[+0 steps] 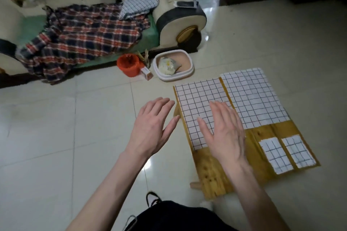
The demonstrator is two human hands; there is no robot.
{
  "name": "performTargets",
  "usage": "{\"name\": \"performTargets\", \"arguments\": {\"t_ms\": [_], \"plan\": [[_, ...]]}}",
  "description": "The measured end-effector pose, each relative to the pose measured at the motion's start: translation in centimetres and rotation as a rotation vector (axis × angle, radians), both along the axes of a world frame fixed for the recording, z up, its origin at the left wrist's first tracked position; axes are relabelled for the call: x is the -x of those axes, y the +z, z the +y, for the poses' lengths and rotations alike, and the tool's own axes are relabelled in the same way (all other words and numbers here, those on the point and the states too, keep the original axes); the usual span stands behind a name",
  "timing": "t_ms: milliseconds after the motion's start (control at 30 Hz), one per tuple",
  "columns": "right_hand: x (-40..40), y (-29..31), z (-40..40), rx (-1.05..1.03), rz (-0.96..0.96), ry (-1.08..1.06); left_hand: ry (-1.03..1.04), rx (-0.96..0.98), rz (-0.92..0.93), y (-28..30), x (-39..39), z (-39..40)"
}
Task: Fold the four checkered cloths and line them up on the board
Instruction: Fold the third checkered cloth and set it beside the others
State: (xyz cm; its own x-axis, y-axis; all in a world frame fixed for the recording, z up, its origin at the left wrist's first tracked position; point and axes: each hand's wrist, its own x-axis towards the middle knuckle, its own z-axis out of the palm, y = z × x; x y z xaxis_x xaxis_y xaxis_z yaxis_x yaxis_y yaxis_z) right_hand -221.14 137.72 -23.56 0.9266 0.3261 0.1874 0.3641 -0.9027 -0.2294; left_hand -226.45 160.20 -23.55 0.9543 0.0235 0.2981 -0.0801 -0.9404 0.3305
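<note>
A wooden board lay flat on the pale tiled floor, and all four checkered cloths sat on it. The large smooth cloth covered the board's far-left part, its left edge running just inside the board's left edge with a thin strip of wood showing. Beside it, across a narrow wooden gap, the second large cloth lay wrinkled, its far end overhanging the board's far edge and its right side reaching the board's right edge. Two small folded cloths sat side by side at the board's near-right corner: the inner small cloth and the outer small cloth, with a slim strip of wood between them, the outer one close to the board's right edge.

The right hand rested flat, palm down, on the near part of the smooth cloth, fingers spread, its grip released and grasping nothing. The left hand hovered open just off the board's left edge over bare floor, grip likewise released.

The board's near-left part was bare wood. Left of the board the floor lay open. Beyond the board's far-left corner stood a white basin and an orange cup.
</note>
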Motion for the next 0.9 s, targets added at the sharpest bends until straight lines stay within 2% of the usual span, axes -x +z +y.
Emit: {"name": "performTargets", "arguments": {"t_ms": [500,900], "plan": [[-3.9,-1.2,5.8,-0.063,-0.003,-0.331,-0.316,-0.081,-0.026,0.2,-11.9,5.7],[-11.4,-4.1,7.6,-0.150,0.125,-0.522,-0.527,-0.176,0.033,-0.6,-23.5,6.3]]}}
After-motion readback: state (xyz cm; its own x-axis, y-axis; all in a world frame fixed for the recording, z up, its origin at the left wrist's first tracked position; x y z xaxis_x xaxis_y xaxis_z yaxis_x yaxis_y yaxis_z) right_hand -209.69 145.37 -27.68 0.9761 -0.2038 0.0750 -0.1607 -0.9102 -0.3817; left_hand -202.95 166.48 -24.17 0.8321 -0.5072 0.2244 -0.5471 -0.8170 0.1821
